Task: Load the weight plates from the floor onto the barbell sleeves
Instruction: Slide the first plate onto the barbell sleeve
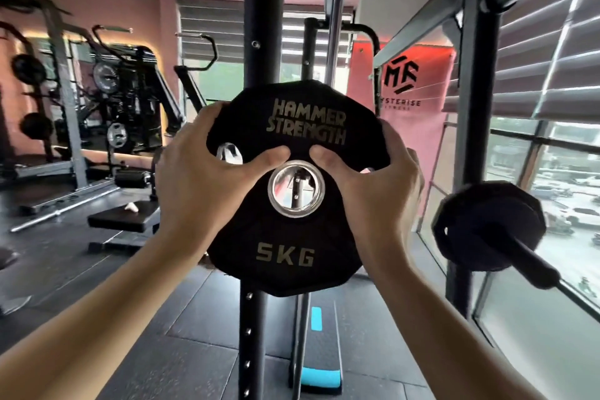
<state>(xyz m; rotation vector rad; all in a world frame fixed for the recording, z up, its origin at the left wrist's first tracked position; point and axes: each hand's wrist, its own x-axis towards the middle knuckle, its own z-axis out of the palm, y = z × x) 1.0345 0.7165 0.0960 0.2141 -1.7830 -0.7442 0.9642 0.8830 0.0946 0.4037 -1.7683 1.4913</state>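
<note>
Head view: both hands [207,169] [373,185] grip 5 kg plate [292,247] upright, face toward camera, bore axis pointing forward.

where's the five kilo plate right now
In the head view the 5 kg plate is centre frame, held upright in front of the black rack post, with the left hand and right hand gripping its sides.
</note>
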